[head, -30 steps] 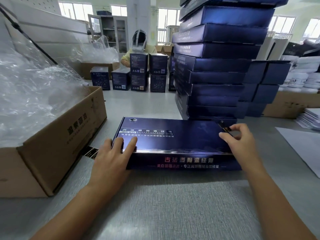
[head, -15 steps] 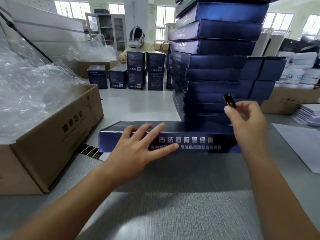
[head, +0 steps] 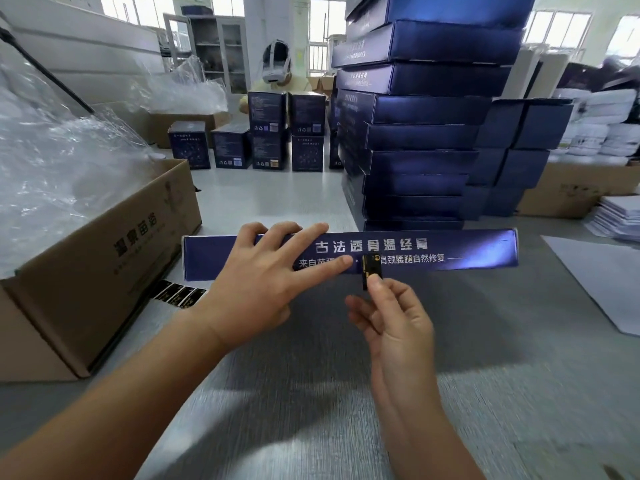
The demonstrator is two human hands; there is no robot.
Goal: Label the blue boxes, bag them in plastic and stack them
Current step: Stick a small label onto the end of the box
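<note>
The fingers (head: 304,237) of the left hand (head: 256,282) are being spread wide and flat on the box (head: 485,249), which is lying on the grey table (head: 311,393) before a tall stack (head: 422,133). A label (head: 370,271) is being pinched by the right hand (head: 398,327) in front of its face. Plastic (head: 52,168) is being held in a carton (head: 104,258) at left, with strips (head: 176,292) beside it. The room is being lit by windows (head: 554,29).

Glossy blue cardboard box (head: 478,249) catches a sheen; small black label (head: 371,268) glints with gold print. Matt brown corrugated carton (head: 104,258), crinkly clear plastic bags (head: 52,168), finely ribbed grey table (head: 311,393).
</note>
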